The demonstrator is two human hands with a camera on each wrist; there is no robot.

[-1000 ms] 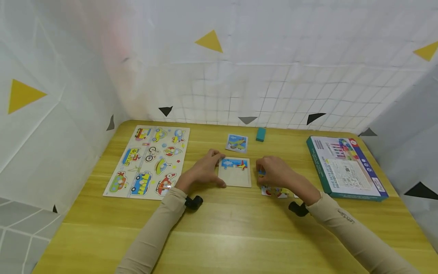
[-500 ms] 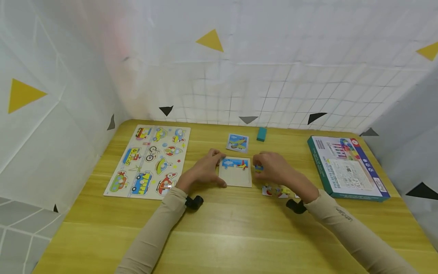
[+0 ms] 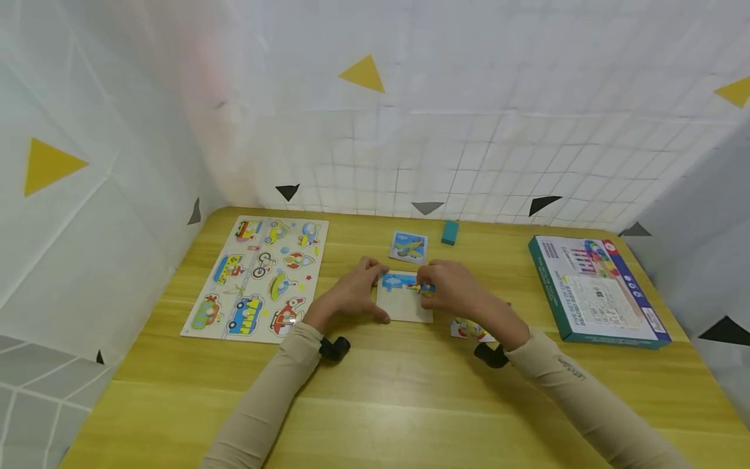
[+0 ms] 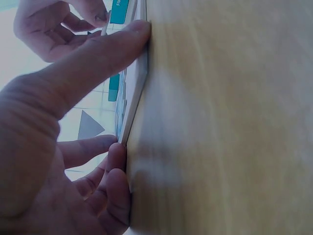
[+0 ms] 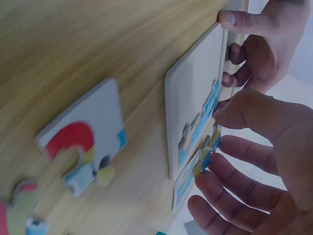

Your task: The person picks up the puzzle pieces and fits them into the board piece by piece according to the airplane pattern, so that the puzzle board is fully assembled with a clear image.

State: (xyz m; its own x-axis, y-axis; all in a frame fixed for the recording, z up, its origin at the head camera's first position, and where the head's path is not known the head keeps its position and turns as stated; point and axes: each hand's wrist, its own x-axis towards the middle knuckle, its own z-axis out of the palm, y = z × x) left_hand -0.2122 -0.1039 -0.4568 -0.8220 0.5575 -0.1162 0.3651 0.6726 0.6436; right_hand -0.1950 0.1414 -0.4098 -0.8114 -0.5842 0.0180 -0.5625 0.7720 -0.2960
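A small wooden puzzle board lies mid-table, with a row of blue sky pieces along its far side. My left hand holds the board at its left side, thumb at the near corner and fingers at the far one; the left wrist view shows these fingertips against the board's edge. Over the board's far right corner, my right hand pinches a blue-and-yellow puzzle piece between thumb and fingers. The piece is partly hidden by the hand in the head view.
Loose puzzle pieces lie right of the board, below the right wrist. Behind the board are an airplane picture card and a teal block. A vehicle peg puzzle lies left; a flat cardboard box lies right.
My right hand has moved left from beside the loose pieces to over the board's far right corner, carrying the puzzle piece. The left hand stays at the board.
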